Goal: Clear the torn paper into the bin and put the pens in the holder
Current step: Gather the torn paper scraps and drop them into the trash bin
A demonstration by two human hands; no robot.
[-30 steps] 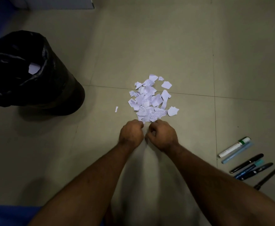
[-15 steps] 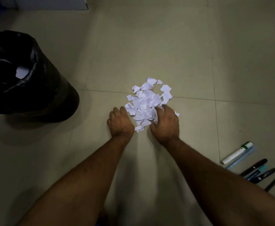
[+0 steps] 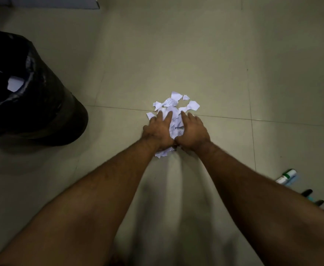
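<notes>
While both hands press palm-down on the heap of torn white printed paper scraps on the pale tiled floor, the relation that matters is where the black round bin lined with a glossy plastic bag lies from that heap: well to the left of it and slightly farther away, its mouth open upward.

The left hand lies flat with its fingers spread over the heap's left half; the right hand lies beside it over the right half, thumbs nearly touching. Neither has closed round anything yet; they cover the scraps and do not lift them. Loose pieces stick out beyond the fingertips on the heap's far side and below the wrists on its near side.

The left hand is the nearer one to the bin, so a gathered load would likely travel leftward across bare floor.

The pens, a white green-banded marker and several dark ones, lie well to the right of the heap, partly hidden by the right forearm. No holder is in view.
</notes>
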